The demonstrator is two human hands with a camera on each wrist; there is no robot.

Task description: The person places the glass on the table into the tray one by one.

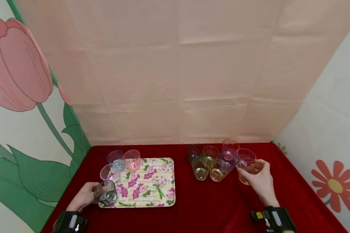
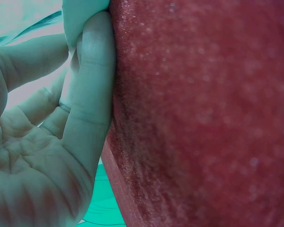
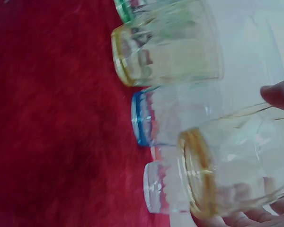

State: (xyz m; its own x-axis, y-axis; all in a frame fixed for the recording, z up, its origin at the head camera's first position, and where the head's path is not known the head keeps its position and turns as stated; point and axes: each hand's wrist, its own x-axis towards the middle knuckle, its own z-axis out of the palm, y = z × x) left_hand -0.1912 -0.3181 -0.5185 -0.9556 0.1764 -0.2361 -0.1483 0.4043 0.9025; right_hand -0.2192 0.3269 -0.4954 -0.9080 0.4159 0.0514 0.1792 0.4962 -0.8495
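My left hand grips a grey-tinted glass at the front left corner of the floral tray. In the left wrist view only the palm and fingers show against the red cloth. My right hand holds an amber-based glass at the right end of a cluster of glasses. The right wrist view shows that glass close up, the thumb on its side. Whether it touches the cloth I cannot tell.
On the tray stand a bluish glass, a pink glass and a clear glass. Several tinted glasses, green, amber and pink among them, crowd the cloth on the right. A peach backdrop closes the table's far edge.
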